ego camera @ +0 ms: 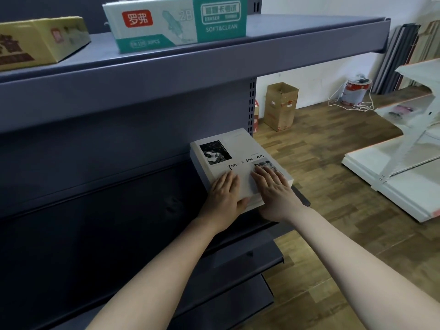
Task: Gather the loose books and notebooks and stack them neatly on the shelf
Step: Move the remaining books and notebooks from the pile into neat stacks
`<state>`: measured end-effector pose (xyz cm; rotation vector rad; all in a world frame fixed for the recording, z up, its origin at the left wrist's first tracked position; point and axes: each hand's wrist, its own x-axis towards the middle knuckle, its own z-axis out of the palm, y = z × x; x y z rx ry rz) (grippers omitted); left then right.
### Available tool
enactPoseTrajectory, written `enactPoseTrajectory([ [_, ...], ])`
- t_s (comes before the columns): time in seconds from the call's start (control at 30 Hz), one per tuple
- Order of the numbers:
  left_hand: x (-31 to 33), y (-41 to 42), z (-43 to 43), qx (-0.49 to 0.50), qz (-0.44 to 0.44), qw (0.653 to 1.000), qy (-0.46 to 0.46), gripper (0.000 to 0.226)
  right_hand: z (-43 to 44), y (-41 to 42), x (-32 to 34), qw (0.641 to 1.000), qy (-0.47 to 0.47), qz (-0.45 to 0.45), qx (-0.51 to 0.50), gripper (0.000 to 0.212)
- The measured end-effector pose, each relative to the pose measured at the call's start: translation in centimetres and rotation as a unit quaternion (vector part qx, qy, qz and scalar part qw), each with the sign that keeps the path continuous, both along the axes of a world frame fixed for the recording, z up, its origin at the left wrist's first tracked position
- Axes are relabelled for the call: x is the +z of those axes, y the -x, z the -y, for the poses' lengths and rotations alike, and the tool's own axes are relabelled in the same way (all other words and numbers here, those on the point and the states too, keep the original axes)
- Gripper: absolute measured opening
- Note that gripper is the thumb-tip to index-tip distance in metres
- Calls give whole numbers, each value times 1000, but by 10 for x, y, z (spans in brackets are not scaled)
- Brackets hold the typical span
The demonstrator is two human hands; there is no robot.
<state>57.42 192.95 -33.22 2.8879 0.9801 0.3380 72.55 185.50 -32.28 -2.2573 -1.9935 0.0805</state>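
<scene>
Honestly, the stack of books (238, 148) sits right at the shelf's (107, 222) right end, centre-right of frame, so a sideways shove could probably send it off onto the floor. The left hand (225, 194) and right hand (273, 189) both lie flat on the top cover, fingers straight and slightly spread, pressing down and gripping nothing.

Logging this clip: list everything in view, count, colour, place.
book stack: one, pale grey cover, middle shelf, right end
shelf unit: one, dark grey, left
eraser box: one, teal and white, top shelf
carton: one, yellow, top shelf, left
cardboard box: one, brown, floor by wall
can: one, red and white, floor by wall
shelf parts: several, white, floor, right
left hand: one, flat on book stack
right hand: one, flat on book stack
</scene>
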Motion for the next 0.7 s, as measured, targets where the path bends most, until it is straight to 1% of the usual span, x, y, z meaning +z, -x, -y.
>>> enactPoseTrajectory([
  [0.13,2,0,1,9,-16,1000,1,92,0,1,0,1000,-6,-14,0,87],
  [0.17,3,0,2,14,-22,1000,2,90,0,1,1,1000,-8,-18,-1,86],
  [0.27,9,0,2,23,-69,997,8,72,0,6,5,999,-22,-24,-19,82],
  [0.33,15,2,1,15,-94,995,26,71,5,17,4,997,-67,-13,-21,81],
  [0.4,18,9,2,18,-81,996,41,76,14,35,-3,993,-112,17,21,85],
  [0.47,16,26,5,34,-54,997,44,84,22,56,-15,989,-117,36,78,84],
  [0.53,11,50,10,39,-59,996,48,89,25,75,-20,987,-117,23,111,79],
  [0.7,9,119,15,96,-67,991,61,84,12,111,-4,983,-117,-4,145,76],
])
